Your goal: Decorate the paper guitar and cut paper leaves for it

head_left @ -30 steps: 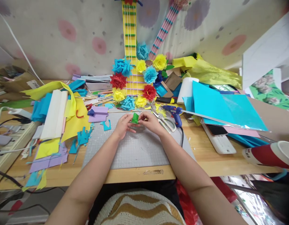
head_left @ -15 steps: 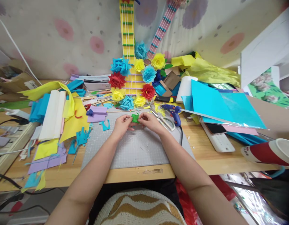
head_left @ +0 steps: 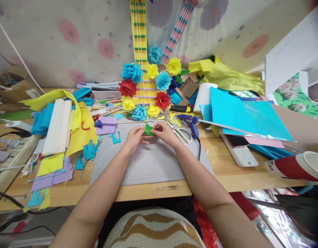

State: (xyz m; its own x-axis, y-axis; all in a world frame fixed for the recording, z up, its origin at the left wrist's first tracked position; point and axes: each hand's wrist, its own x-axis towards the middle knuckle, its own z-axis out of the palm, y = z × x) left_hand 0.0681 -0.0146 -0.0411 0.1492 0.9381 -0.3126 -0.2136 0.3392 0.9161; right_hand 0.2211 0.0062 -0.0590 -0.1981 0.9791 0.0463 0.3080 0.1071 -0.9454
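A small piece of green crepe paper (head_left: 148, 130) is stretched between my two hands above the grey cutting mat (head_left: 154, 168). My left hand (head_left: 134, 137) pinches its left side, with the lower fingers spread beneath it. On the other side, my right hand (head_left: 164, 133) grips the paper's edge between thumb and fingers. Scissors (head_left: 181, 132) lie just right of my right hand, beside a blue glue gun (head_left: 190, 124). Behind the hands stands a yellow paper guitar (head_left: 139, 41) with paper flowers around its body, including a red one (head_left: 162, 100).
Blue paper scraps (head_left: 89, 150) and a purple sheet (head_left: 106, 125) lie left of the mat. Folded crepe paper (head_left: 57, 127) is piled further left, near a power strip (head_left: 13, 156). To the right are blue sheets (head_left: 252, 113), a white phone-like device (head_left: 243, 155) and a paper cup (head_left: 295, 167).
The green paper has tilted and looks slightly wider between my fingers. My hands have barely shifted, and the camera view has moved a little.
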